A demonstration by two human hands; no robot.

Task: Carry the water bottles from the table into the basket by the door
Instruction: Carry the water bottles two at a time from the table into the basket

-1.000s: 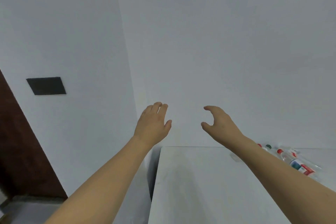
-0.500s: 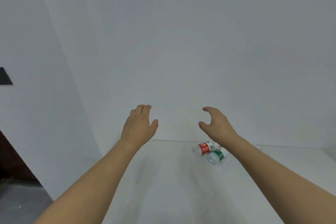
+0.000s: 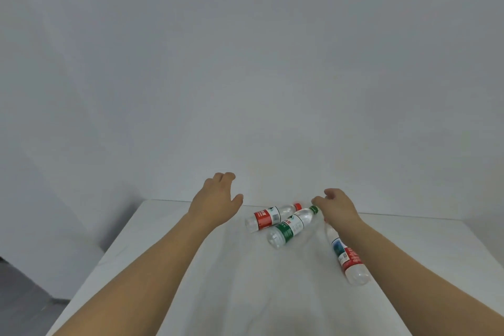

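Three clear water bottles lie on their sides on the white table [image 3: 191, 294]. The red-label bottle [image 3: 268, 217] is farthest back, with the green-label bottle [image 3: 291, 226] just in front of it. A third bottle with a red and blue label [image 3: 347, 258] lies to the right, partly under my right forearm. My left hand [image 3: 215, 200] hovers empty, fingers relaxed, left of the red-label bottle. My right hand [image 3: 336, 206] hangs over the green cap with loosely curled fingers and holds nothing. The basket is out of sight.
A plain white wall rises directly behind the table's far edge. The table's left edge drops to a grey floor [image 3: 24, 305] at the lower left.
The view has swung right and down, away from the doorway. The bottles have come to the middle of the frame. Both hands have dropped lower, close to the bottles.
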